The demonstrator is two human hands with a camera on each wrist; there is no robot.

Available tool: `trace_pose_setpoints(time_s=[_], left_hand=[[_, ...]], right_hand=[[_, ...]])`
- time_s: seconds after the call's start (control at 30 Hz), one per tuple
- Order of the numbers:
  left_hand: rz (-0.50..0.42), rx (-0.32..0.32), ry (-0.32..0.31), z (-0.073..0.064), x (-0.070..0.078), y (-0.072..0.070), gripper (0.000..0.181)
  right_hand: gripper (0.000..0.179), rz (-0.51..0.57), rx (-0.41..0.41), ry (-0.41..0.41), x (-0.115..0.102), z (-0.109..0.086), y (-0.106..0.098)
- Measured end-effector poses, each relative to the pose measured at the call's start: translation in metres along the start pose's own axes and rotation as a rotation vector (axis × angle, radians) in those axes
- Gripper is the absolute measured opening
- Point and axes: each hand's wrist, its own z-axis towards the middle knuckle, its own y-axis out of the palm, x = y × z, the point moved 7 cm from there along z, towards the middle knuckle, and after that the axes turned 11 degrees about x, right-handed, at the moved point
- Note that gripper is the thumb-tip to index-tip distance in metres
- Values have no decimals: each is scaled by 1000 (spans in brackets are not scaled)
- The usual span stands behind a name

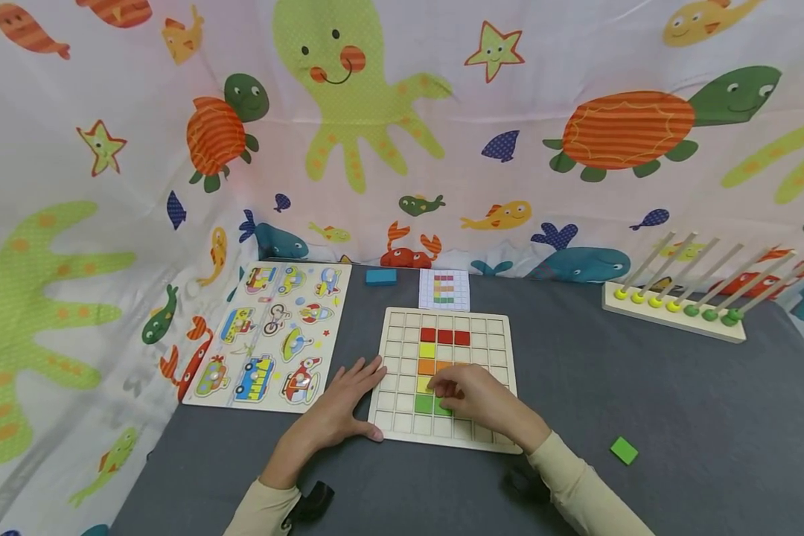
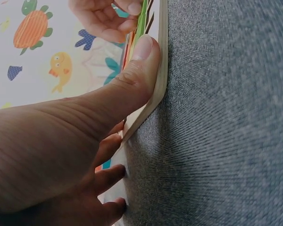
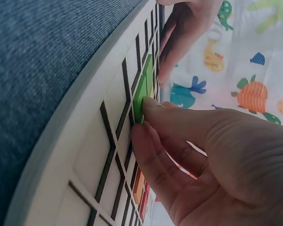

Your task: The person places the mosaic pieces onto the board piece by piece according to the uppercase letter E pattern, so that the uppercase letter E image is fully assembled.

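Note:
A wooden grid board [image 1: 402, 357] lies on the table, with red tiles [image 1: 445, 337], yellow tiles [image 1: 427, 350], orange tiles [image 1: 426, 366] and green tiles [image 1: 424, 403] set in its squares. My right hand [image 1: 485, 398] is over the board's lower middle. Its thumb and index finger pinch a green tile [image 3: 139, 100] that sits beside another green one in the bottom coloured row. At the board's left edge rests my left hand [image 1: 338, 402], fingers spread. In the left wrist view its thumb [image 2: 142, 59] presses on the board's rim.
A gridded pattern card [image 1: 444, 290] and a blue block [image 1: 380, 278] lie behind the board. To the left is a picture puzzle board [image 1: 268, 335] of vehicles. One loose green tile [image 1: 624, 450] lies at right, nearer than the pegged bead rack [image 1: 673, 313]. A sea-animal cloth [image 1: 442, 141] hangs behind.

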Motion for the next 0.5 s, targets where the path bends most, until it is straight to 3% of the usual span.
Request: trace_pose_setpoints(time_s=[0.23,0.5], left_hand=[[-2,0,13,0,2,0,101],[2,-1,12,0,1,-1,101]], right_hand=[[19,0,31,11,6,-10,-16],[24,-94,51,123,37,-37,-68]])
